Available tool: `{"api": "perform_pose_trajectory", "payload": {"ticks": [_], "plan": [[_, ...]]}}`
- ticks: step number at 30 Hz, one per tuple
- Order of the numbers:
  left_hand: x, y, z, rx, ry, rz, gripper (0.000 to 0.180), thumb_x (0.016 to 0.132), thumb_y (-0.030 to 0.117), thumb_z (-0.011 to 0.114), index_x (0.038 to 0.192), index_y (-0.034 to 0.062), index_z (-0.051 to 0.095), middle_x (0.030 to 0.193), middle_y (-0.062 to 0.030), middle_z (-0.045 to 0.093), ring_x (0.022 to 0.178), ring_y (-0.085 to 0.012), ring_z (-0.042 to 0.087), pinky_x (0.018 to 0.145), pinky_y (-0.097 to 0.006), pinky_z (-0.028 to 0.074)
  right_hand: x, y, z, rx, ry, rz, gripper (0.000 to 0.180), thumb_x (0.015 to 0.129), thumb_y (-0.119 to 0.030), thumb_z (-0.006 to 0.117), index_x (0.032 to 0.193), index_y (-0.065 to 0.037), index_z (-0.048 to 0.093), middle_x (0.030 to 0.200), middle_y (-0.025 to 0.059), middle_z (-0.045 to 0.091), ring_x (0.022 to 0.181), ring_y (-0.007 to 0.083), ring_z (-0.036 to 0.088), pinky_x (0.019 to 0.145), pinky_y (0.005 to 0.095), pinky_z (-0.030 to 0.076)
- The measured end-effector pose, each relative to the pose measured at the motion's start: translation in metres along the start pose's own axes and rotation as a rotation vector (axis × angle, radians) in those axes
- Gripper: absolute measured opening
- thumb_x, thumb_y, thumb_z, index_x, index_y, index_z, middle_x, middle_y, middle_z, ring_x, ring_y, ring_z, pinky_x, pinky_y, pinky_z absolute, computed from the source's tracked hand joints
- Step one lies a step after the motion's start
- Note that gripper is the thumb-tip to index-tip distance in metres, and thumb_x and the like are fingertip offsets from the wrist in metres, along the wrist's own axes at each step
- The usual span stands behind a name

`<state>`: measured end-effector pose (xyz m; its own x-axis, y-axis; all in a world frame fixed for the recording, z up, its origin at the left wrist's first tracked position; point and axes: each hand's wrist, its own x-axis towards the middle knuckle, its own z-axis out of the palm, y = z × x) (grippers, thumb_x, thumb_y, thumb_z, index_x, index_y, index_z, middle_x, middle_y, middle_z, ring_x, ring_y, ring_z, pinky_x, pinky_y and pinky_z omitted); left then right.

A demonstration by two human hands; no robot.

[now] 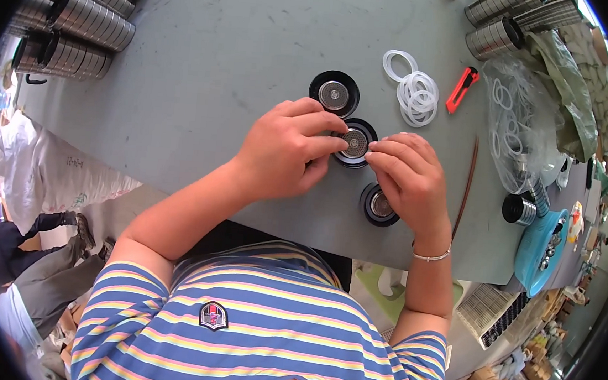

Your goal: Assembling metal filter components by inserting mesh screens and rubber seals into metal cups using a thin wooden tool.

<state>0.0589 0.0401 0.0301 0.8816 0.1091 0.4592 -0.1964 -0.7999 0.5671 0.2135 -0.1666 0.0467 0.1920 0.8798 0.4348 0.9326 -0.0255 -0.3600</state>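
A black round lid with a perforated metal centre [355, 143] lies on the grey table between my hands. The fingertips of my left hand [289, 146] pinch in at its left edge. At its right rim, the thumb and fingers of my right hand [411, 175] are pressed together; whether a thin ring lies under them is too small to tell. Just beyond sits a second black lid [334, 94] with the same metal centre. Another round black and metal piece [380, 204] lies beside my right hand, partly covered by it.
Clear rings [417, 97] lie in a loose pile beyond my right hand, beside a red box cutter [462, 90]. A plastic bag of rings [512, 128] and a blue basin [540, 251] stand at the right. Stacked metal cylinders [92, 20] fill the far left corner.
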Motion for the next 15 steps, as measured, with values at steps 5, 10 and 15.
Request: {"api": "perform_pose_trajectory", "payload": {"ticks": [5,10,15], "plan": [[0.009,-0.004,-0.003,-0.085,0.078,-0.013,0.018,0.078,0.001,0.076,0.094,0.0093,0.08,0.109,-0.0026,0.076,0.104,-0.0273,0.067,0.09,-0.04,0.057,-0.004,0.042,0.0,0.035,0.18,0.398,0.013,0.089,-0.004,0.08,0.1,-0.005,0.075,0.103,0.0079,0.074,0.092,0.0285,0.072,0.082,0.0384,0.059],[0.019,-0.018,0.001,-0.087,0.135,-0.084,0.016,0.081,0.001,0.076,0.096,0.0078,0.08,0.107,-0.0042,0.077,0.103,-0.0289,0.067,0.086,-0.039,0.059,-0.018,0.076,0.006,-0.054,0.144,0.415,0.014,0.091,-0.008,0.08,0.103,-0.004,0.075,0.108,0.0076,0.072,0.087,0.028,0.071,0.079,0.0379,0.06],[0.036,-0.01,-0.011,-0.293,0.125,-0.247,0.018,0.085,0.007,0.081,0.103,0.0077,0.082,0.106,-0.0037,0.077,0.087,-0.019,0.068,0.076,-0.032,0.057,-0.011,0.043,-0.01,0.26,0.421,0.674,0.01,0.098,-0.007,0.078,0.106,-0.002,0.076,0.094,0.0031,0.076,0.08,0.0116,0.07,0.07,0.0291,0.056]]}}
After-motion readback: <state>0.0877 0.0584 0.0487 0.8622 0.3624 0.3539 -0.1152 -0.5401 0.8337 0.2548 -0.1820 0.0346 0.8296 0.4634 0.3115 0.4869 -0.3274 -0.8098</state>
